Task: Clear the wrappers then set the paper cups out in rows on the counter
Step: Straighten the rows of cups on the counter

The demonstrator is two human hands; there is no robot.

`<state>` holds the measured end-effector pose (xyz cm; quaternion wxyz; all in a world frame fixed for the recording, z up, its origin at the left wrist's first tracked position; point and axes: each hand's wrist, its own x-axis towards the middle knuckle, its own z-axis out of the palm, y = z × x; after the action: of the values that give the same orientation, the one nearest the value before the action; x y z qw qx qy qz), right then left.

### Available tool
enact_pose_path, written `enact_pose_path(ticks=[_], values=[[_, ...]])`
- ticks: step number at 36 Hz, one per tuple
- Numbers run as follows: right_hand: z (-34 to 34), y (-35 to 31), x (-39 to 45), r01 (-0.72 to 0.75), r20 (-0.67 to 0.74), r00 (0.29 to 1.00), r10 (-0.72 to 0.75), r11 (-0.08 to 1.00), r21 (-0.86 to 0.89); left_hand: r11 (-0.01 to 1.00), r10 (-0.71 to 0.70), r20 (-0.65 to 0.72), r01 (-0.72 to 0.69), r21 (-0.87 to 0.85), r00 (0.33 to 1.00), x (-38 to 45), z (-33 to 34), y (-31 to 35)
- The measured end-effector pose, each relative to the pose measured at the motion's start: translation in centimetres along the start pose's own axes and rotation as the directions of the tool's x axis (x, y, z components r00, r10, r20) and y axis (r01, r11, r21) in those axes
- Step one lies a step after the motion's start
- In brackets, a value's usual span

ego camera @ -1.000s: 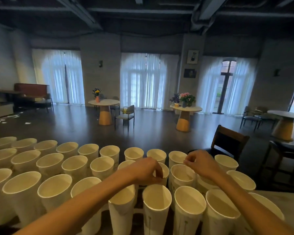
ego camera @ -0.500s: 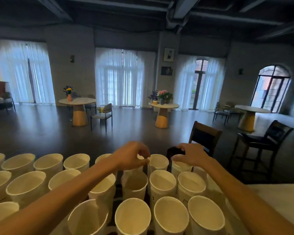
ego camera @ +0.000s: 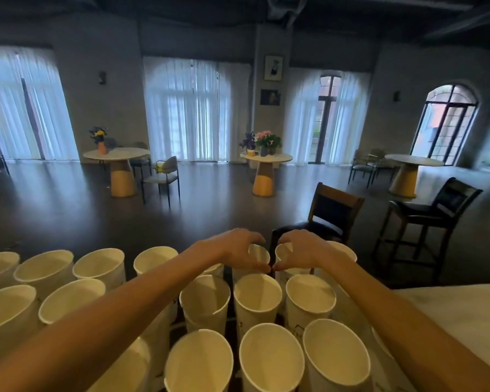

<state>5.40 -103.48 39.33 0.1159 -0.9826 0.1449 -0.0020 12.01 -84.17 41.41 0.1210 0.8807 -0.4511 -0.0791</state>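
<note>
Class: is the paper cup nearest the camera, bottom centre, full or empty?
Empty: the paper cup stands mouth up, and its bare pale inside shows.

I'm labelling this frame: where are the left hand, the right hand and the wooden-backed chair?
left hand (ego camera: 235, 251): head view, back of the hand.
right hand (ego camera: 301, 250): head view, back of the hand.
wooden-backed chair (ego camera: 335, 207): head view, dark back panel.
</note>
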Motion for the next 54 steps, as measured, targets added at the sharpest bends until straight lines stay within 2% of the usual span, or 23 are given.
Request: enact_pose_path(ticks=[8, 19, 27, 30, 32, 36, 41, 46, 54], values=[[1.3, -0.2, 0.0, 0.044, -0.115, 0.992, -0.043, 0.999, 0.002, 1.000, -0.012, -0.011, 0.011, -0.020, 1.000, 0.5, 0.5, -0.4], [0.4, -0.4, -0.3, 0.056, -0.040, 0.998, -0.057, 0.998, -0.014, 1.000, -0.016, -0.020, 0.016, -0.016, 1.000, 1.0, 0.9, -0.6], [-0.9, -0.1, -1.8, 0.041, -0.027, 0.999, -0.037, 0.992, 0.123, 1.000, 0.021, -0.058, -0.021, -0.001, 0.998, -0.1, -0.5, -0.3], [-2.0, 0.1, -2.6, 0.040, -0.038, 0.999, -0.034, 0.982, 0.186, 0.999, 0.016, -0.118, -0.019, -0.026, 0.993, -2.0, -3.4, -1.0], [-2.5, -0.3, -3.2, 0.067, -0.096, 0.994, -0.049, 0.978, 0.196, 0.998, -0.019, -0.178, 0.007, -0.068, 0.984, -3.8, -5.7, -2.2], [-3.4, -3.2, -3.9, 0.142, -0.200, 0.976, -0.084, 0.944, 0.297, 0.994, -0.100, -0.220, 0.089, -0.059, 0.970, -8.0, -9.6, -6.6], [-3.4, -8.9, -3.9, 0.261, -0.179, 0.961, -0.211, 0.906, 0.335, 0.982, -0.181, -0.183, 0.186, 0.012, 0.966, -14.0, -10.4, -11.6], [-1.4, -15.3, -4.3, 0.387, -0.149, 0.922, -0.358, 0.876, 0.290, 0.973, -0.216, -0.154, 0.225, 0.043, 0.964, -19.2, -9.7, -15.4], [2.4, -20.7, -3.0, 0.393, -0.103, 0.919, -0.380, 0.902, 0.178, 0.966, -0.235, -0.178, 0.250, 0.067, 0.956, -21.8, -7.3, -20.5]])
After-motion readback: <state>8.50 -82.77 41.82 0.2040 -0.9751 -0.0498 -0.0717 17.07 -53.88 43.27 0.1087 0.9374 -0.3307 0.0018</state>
